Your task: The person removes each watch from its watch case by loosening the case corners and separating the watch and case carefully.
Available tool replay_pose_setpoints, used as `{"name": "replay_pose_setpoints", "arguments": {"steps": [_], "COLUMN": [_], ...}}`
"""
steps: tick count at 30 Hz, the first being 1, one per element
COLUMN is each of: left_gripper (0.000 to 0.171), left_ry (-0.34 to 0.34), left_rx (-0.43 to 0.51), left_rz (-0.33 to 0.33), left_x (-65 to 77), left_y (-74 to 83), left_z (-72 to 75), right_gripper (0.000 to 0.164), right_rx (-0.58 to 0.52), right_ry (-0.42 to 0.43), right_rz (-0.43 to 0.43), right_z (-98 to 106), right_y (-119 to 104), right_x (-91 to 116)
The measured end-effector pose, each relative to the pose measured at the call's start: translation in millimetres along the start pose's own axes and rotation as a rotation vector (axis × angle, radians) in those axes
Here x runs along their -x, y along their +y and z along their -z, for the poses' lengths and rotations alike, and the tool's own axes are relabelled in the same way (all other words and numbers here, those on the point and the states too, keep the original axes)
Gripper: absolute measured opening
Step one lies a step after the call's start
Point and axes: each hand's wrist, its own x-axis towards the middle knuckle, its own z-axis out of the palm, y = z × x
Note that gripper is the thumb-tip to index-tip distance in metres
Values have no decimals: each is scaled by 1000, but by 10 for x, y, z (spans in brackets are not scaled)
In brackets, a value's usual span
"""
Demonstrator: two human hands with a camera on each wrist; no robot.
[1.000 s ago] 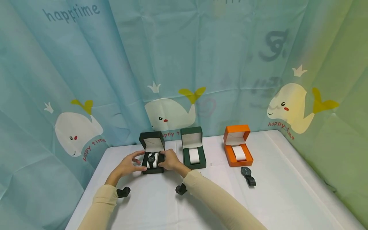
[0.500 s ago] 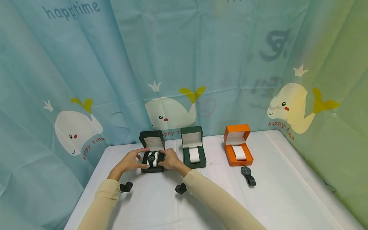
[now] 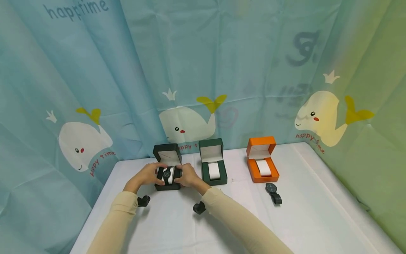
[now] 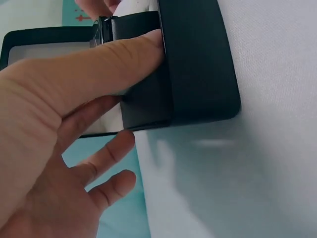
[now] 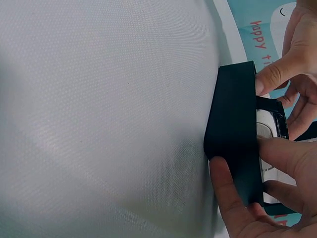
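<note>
A dark green watch box (image 3: 167,187) stands with its lid raised at the left of the table. Inside it, a black watch (image 3: 166,174) is wrapped round a white cushion (image 5: 265,124). My left hand (image 3: 147,174) spans the box's left part, thumb at the front rim and index finger toward the hinge; its other fingers spread beside the box in the left wrist view. From the right, my right hand (image 3: 189,176) holds the box's right part. In the right wrist view, its thumb reaches over the rim to the cushion while another finger touches the front wall.
A second green watch box (image 3: 214,171) with its lid up and a white cushion stands to the right. Further right is an orange watch box (image 3: 263,171), lid up, with another black watch (image 3: 273,193) in front of it. A printed curtain (image 3: 247,70) hangs behind the table (image 3: 304,211).
My left hand has slid rightward over the box, its thumb and index finger drawing closer to the watch. The right hand has stayed nearly still.
</note>
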Motion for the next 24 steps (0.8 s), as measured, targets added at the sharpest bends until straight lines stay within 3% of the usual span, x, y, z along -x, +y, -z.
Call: {"name": "replay_pose_setpoints", "arguments": {"steps": [9, 24], "left_gripper": [73, 72], "left_ry": [7, 10], "left_rx": [-43, -36], "left_rz": [-9, -15], "left_x": [-21, -34], "left_y": [51, 51], "left_z": [12, 2], "right_gripper": [57, 57], "right_rx": [15, 21], "right_ry": [1, -1], "right_rz": [3, 5], "right_z": [7, 4], "right_y": [-8, 5], "right_x": [-6, 1]}}
